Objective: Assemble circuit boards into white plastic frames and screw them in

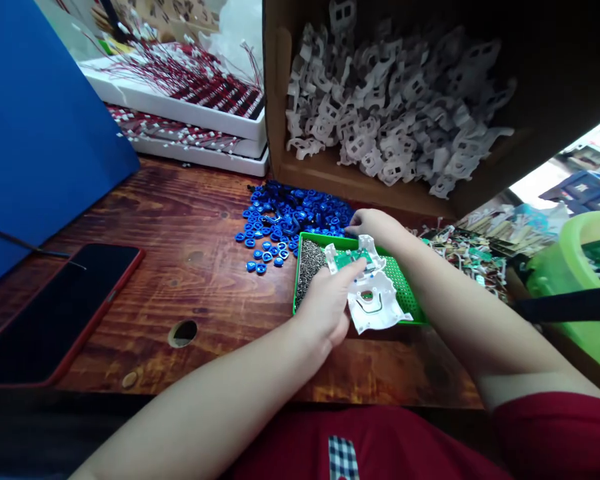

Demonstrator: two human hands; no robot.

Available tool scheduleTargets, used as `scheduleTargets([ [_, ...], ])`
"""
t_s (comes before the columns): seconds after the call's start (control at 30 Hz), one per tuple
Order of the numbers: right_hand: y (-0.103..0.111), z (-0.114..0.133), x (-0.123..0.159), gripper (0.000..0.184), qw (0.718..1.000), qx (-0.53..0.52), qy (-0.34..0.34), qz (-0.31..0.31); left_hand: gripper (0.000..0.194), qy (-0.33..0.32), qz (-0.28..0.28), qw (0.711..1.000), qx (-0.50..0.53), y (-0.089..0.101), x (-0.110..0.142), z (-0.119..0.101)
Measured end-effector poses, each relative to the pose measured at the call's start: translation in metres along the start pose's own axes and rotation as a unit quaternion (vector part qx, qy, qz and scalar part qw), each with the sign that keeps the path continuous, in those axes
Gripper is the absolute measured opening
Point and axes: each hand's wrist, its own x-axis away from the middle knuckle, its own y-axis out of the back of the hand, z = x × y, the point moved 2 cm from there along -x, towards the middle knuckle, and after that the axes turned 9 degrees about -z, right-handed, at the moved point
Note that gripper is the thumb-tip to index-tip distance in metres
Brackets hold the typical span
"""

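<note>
Red shirt (pixel 405 443) foremost, left hand (pixel 325 303) grips white shell (pixel 383 307) above green tray (pixel 405 285), right hand (pixel 371 220) bends at blue parts (pixel 300 215), hold unclear; shell seems light, stiff, best taken by edges.

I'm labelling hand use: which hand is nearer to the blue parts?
Right. The right hand is at the right edge of the blue parts; the left hand is farther off, beside the green tray, holding a white shell.
</note>
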Motion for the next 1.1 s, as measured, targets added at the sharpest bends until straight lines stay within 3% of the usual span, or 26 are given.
scheduleTargets([
  [0.07, 0.013, 0.0, 0.011, 0.022, 0.999, -0.024, 0.001, -0.038, 0.008, 0.027, -0.009, 1.0, 0.014, 0.0, -0.001, -0.002],
  [0.17, 0.039, -0.003, 0.041, 0.026, 0.987, -0.129, 0.009, -0.093, 0.01, 0.042, -0.034, 0.999, 0.008, 0.001, -0.004, -0.004],
  [0.27, 0.062, -0.007, 0.084, 0.025, 0.94, -0.313, 0.047, -0.13, 0.008, 0.008, -0.025, 1.0, 0.01, 0.001, -0.005, -0.004],
  [0.37, 0.07, -0.01, 0.126, 0.024, 0.928, -0.341, 0.105, -0.109, 0.022, -0.038, 0.021, 0.999, 0.009, -0.001, -0.003, -0.003],
  [0.53, 0.063, -0.012, 0.159, 0.015, 0.937, -0.212, 0.245, -0.132, 0.035, -0.043, 0.083, 0.994, -0.062, -0.004, 0.001, 0.003],
  [0.63, 0.056, -0.013, 0.161, 0.015, 0.922, -0.112, 0.339, -0.151, 0.042, -0.059, 0.105, 0.989, -0.088, -0.005, 0.0, 0.005],
  [0.87, 0.047, -0.018, 0.16, 0.015, 0.891, -0.05, 0.411, -0.188, 0.045, -0.07, 0.133, 0.979, -0.14, 0.001, -0.004, 0.01],
  [1.1, 0.04, -0.016, 0.161, 0.02, 0.897, -0.008, 0.403, -0.184, 0.04, -0.077, 0.126, 0.968, -0.204, 0.002, -0.003, 0.011],
])
